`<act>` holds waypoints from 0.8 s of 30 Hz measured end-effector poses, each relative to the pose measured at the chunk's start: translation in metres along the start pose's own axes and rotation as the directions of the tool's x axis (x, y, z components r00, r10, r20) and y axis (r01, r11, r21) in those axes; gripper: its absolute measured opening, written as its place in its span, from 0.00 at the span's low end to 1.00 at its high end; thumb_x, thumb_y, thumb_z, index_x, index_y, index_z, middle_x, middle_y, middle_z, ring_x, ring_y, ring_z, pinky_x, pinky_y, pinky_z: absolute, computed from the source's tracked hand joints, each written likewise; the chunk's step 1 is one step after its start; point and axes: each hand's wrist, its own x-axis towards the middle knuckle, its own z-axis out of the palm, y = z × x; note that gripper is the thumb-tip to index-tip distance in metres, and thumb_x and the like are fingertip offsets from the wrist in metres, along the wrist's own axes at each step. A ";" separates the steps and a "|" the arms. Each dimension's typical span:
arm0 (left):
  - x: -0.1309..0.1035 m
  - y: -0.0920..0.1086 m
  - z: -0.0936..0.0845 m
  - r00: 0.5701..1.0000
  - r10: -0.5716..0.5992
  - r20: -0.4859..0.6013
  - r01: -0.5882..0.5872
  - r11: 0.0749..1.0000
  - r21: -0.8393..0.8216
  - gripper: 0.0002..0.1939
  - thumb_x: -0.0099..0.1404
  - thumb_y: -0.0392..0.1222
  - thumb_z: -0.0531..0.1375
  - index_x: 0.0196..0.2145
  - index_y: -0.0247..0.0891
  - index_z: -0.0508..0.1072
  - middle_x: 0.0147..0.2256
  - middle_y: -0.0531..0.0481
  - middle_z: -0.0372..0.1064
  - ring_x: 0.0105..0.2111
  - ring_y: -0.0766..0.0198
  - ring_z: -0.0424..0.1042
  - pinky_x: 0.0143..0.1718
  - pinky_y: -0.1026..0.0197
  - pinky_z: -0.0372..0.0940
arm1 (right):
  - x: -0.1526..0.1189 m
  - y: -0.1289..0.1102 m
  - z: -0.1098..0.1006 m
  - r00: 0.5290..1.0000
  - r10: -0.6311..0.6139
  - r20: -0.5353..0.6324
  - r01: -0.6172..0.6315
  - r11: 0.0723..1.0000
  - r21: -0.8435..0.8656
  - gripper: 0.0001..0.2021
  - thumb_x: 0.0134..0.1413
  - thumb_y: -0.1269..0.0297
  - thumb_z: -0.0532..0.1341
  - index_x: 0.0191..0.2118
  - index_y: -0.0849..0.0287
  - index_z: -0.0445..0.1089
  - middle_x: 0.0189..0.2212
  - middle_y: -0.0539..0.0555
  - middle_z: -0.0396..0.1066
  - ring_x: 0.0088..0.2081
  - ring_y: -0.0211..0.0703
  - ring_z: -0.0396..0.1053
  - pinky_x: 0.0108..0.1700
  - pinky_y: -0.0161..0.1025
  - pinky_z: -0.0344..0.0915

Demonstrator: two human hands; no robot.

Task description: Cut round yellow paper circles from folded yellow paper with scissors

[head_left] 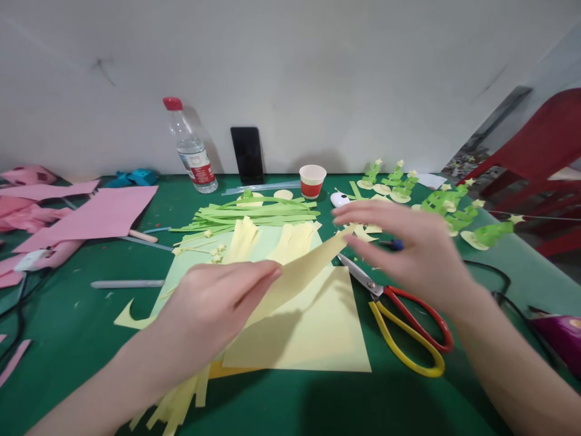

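Paper (308,266), pale yellow, is pinched in the left hand (211,300); the right hand (411,245) is spread at its tip.

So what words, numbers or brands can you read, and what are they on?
No words can be read clearly.
Red-and-white label on the clear plastic bottle with a red cap: print too small and blurred.
Shiny purple packet at the right edge: cut off, too blurred to read.
Red-and-white paper cup, flat black phone: no words show.
Pale yellow paper strip in the left hand: no writing shows.
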 end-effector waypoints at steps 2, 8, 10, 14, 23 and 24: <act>-0.005 0.003 0.005 0.998 0.022 0.054 -0.022 1.000 0.012 0.08 0.66 0.36 0.48 0.38 0.38 0.67 0.27 0.53 0.74 0.23 0.68 0.71 0.25 0.68 0.64 | -0.004 -0.017 0.016 0.991 -0.122 0.047 0.110 0.974 0.197 0.06 0.51 0.72 0.59 0.35 0.66 0.71 0.36 0.57 0.75 0.41 0.40 0.70 0.45 0.34 0.66; -0.015 0.007 0.017 0.988 0.103 0.114 -0.099 0.994 -0.041 0.09 0.65 0.34 0.48 0.42 0.40 0.63 0.28 0.52 0.73 0.22 0.64 0.72 0.19 0.65 0.61 | -0.012 -0.035 0.031 0.986 0.003 0.164 -0.075 0.898 0.433 0.06 0.50 0.74 0.57 0.26 0.63 0.69 0.23 0.52 0.71 0.26 0.34 0.67 0.28 0.30 0.62; -0.017 0.009 0.018 0.989 0.110 0.095 -0.106 0.994 -0.039 0.10 0.64 0.33 0.49 0.42 0.39 0.64 0.28 0.51 0.73 0.23 0.64 0.72 0.19 0.65 0.60 | -0.012 -0.037 0.029 0.979 0.031 0.202 -0.118 0.893 0.434 0.06 0.49 0.74 0.55 0.25 0.62 0.67 0.23 0.51 0.70 0.25 0.34 0.66 0.27 0.30 0.61; -0.015 0.012 0.012 0.996 0.061 0.061 -0.061 0.998 0.002 0.08 0.64 0.32 0.49 0.39 0.40 0.65 0.27 0.54 0.73 0.23 0.65 0.72 0.21 0.65 0.62 | -0.008 -0.033 0.023 0.961 0.075 0.268 -0.177 0.908 0.379 0.06 0.46 0.74 0.53 0.23 0.60 0.64 0.22 0.49 0.68 0.24 0.33 0.64 0.26 0.30 0.60; 0.005 -0.005 -0.019 0.989 -0.087 -0.116 0.106 0.979 0.173 0.11 0.65 0.42 0.51 0.30 0.39 0.71 0.27 0.53 0.76 0.23 0.65 0.72 0.24 0.66 0.63 | 0.005 0.011 -0.001 0.951 0.220 0.217 -0.259 0.950 0.174 0.05 0.46 0.70 0.53 0.23 0.59 0.63 0.24 0.51 0.70 0.28 0.38 0.67 0.33 0.34 0.65; 0.005 -0.007 -0.020 0.984 -0.119 -0.130 0.142 0.973 0.180 0.12 0.64 0.43 0.51 0.29 0.39 0.71 0.27 0.53 0.76 0.22 0.65 0.71 0.23 0.65 0.62 | 0.006 0.017 -0.004 0.950 0.238 0.204 -0.269 0.953 0.141 0.05 0.46 0.69 0.54 0.23 0.58 0.63 0.24 0.51 0.70 0.27 0.39 0.67 0.32 0.34 0.65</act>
